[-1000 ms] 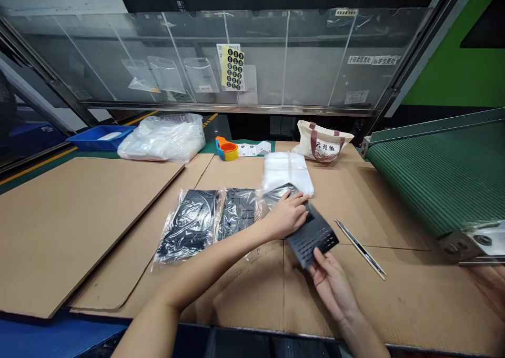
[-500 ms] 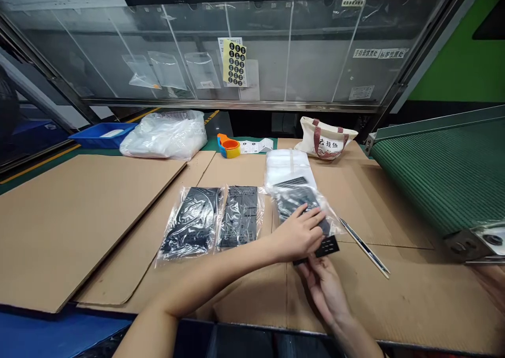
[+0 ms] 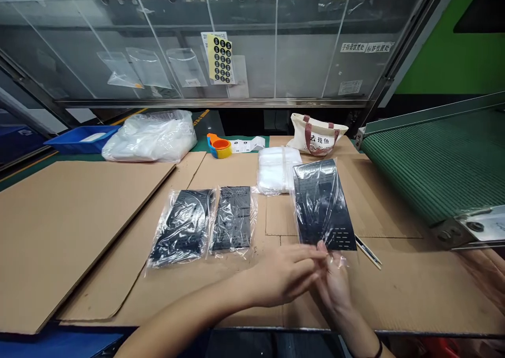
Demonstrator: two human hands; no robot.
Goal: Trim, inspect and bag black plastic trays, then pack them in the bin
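Clear plastic bag (image 3: 336, 262) over a black perforated panel (image 3: 319, 205) lies taut at twelve o'clock, your right hand (image 3: 333, 287) pinching its lower edge, left hand (image 3: 282, 274) touching the right

Cardboard-covered bench (image 3: 79, 242) here, two bagged black panels (image 3: 183, 226) mid-bench, clear bags (image 3: 277, 170) stacked behind, canvas tote (image 3: 315, 137) on the back edge.

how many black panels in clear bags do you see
3. Two black panels in clear bags lie side by side on the cardboard; the third lies to their right, its lower edge at the right hand. No others show.
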